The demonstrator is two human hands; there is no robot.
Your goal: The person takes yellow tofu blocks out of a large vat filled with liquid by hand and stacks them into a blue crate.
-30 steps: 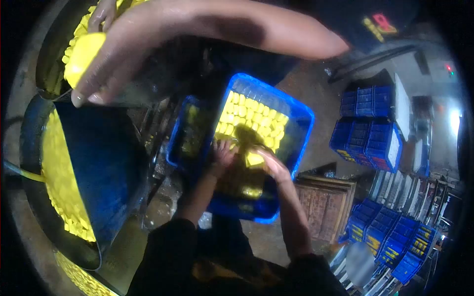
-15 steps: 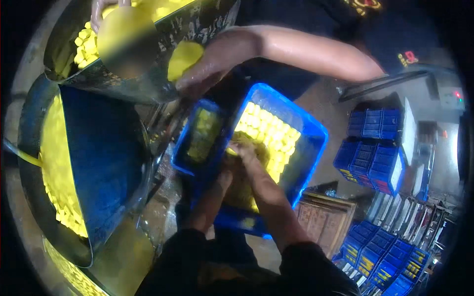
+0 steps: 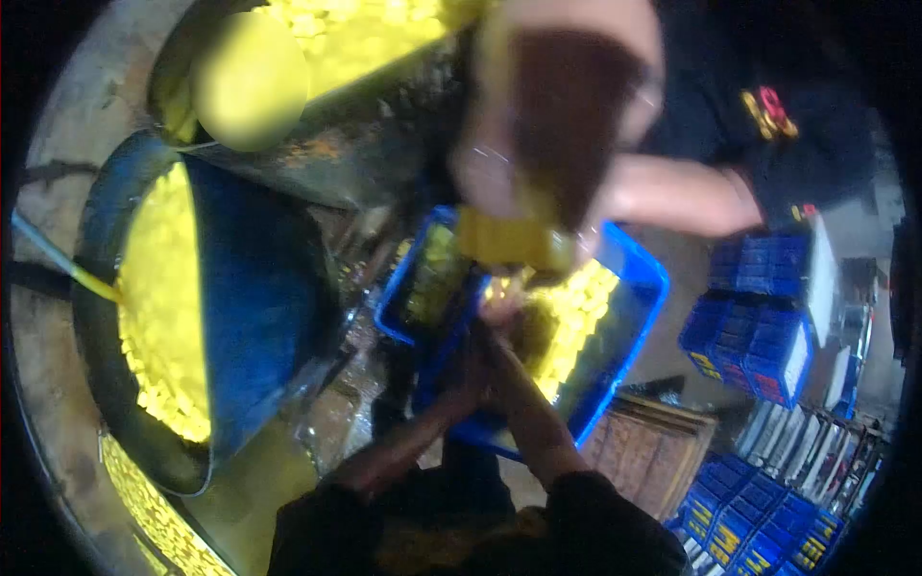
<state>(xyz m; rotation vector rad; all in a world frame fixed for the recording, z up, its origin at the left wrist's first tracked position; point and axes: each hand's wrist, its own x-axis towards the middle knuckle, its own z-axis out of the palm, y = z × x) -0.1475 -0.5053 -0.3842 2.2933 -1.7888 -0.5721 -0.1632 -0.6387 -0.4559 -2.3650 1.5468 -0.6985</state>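
Observation:
A blue crate point(image 3: 645, 317) in the middle holds rows of yellow blocks point(image 3: 576, 322). Over its left part, my right hand point(image 3: 501, 305) reaches in beside the blocks; its fingers are blurred. My left hand point(image 3: 471, 370) lies in shadow just below it, close to the crate's left side, with its fingers hidden. Above the crate, a co-worker's hands point(image 3: 519, 192) hold some yellow blocks point(image 3: 514, 240), smeared by motion, and cover the crate's upper edge.
A smaller blue crate point(image 3: 389, 312) adjoins on the left. Large round vats point(image 3: 91, 317) with yellow blocks stand at the left and top left. Stacked blue crates point(image 3: 759, 336) and wooden boards point(image 3: 648, 451) are at the right.
The co-worker's arm has swung from the upper left to above the crate with yellow blocks. My hands have moved to the crate's left part. The view has shifted.

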